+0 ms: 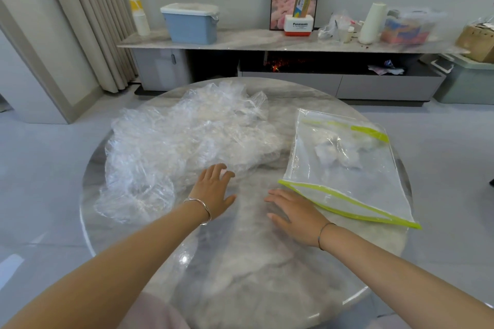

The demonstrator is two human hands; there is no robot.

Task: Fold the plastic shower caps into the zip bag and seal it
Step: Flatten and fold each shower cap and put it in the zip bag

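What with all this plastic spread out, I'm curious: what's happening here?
A person at a round marble table is packing. Their left hand, open, reaches the edge of the crumpled pile of clear shower caps; the right hand lies open beside the green-trimmed zip bag. Neither grips anything. The bag already holds something crumpled.

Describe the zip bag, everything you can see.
The zip bag is clear, soft plastic with lime-green strips across its near and far ends. It lies flat on the right side of the round marble table, holding a crumpled whitish wad. The right hand rests open at its near left corner; contact unclear. Sealed or open: cannot tell.
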